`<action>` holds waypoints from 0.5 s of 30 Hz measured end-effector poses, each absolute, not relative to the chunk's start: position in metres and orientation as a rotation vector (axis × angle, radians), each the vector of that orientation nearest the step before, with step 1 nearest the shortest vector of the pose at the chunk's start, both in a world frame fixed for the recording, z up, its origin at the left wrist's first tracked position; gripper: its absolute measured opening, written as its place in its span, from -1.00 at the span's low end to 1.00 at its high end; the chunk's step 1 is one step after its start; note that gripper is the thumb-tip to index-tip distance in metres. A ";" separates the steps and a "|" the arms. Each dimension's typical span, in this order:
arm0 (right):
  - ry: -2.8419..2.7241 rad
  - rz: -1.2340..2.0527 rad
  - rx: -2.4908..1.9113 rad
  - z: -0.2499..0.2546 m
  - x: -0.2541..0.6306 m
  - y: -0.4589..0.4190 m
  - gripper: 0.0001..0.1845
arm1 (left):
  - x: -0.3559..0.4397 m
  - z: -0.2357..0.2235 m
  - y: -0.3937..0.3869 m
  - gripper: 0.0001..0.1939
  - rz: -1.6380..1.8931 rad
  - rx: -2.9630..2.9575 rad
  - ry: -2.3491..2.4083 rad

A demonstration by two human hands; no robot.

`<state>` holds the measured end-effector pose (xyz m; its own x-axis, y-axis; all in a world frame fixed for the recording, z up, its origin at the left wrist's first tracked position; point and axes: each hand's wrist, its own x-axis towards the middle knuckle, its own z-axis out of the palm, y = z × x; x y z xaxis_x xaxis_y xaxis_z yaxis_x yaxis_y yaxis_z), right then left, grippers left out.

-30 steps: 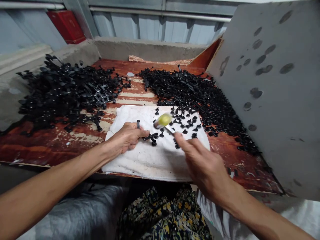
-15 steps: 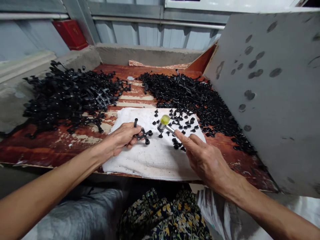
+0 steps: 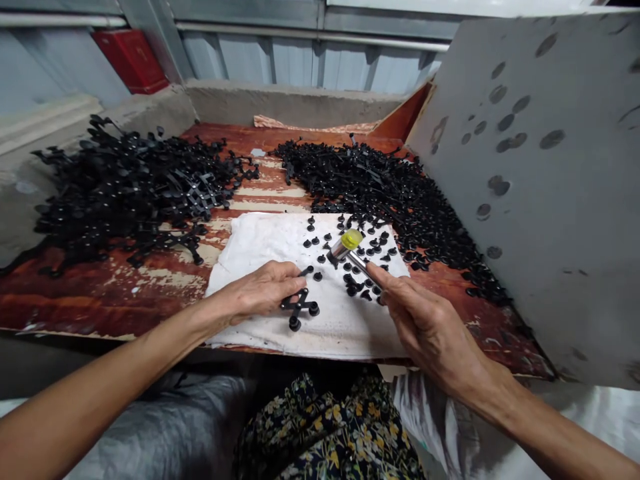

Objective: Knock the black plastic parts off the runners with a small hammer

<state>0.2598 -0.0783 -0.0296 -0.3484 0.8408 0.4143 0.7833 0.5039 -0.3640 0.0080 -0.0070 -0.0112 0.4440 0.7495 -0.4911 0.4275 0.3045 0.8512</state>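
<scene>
My left hand (image 3: 273,288) is closed on a black jointed linkage (image 3: 300,304) whose crossed arms end in round feet, held low over the front of a white cloth (image 3: 250,250). My right hand (image 3: 417,310) grips the metal handle of a small mallet (image 3: 347,245), its yellow face turned up and its dark face down. The mallet head is above the cloth, with several small black round-based studs (image 3: 353,289) scattered beneath and around it. One stud (image 3: 318,276) sits near the linkage's upper arm. The linkage and the mallet are apart.
A heap of black linkages (image 3: 135,193) lies on the left of the worn red table (image 3: 75,297). Another heap of black parts (image 3: 365,177) spreads along the right. A grey spotted panel (image 3: 540,220) walls the right side. A red box (image 3: 131,61) stands at the back left.
My left hand has moved right and down with the linkage, which has turned so its feet point towards me. The mallet has shifted right and tilted, with my right hand still around it.
</scene>
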 end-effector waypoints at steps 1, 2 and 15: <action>-2.177 0.155 -1.324 -0.030 0.261 -0.079 -0.49 | 0.011 -0.012 -0.008 -0.59 0.308 1.321 1.157; -2.164 0.175 -1.323 -0.031 0.263 -0.079 -0.49 | 0.013 -0.012 -0.008 -0.59 0.323 1.319 1.141; -2.111 0.253 -1.319 -0.039 0.266 -0.084 -0.49 | 0.019 -0.025 -0.001 -0.71 0.325 1.490 1.112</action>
<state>0.2657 -0.0844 -0.0391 -0.3018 0.8619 0.4075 0.7411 0.4810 -0.4685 0.0187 -0.0014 -0.0253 0.5061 0.7733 -0.3818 0.4462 0.1441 0.8833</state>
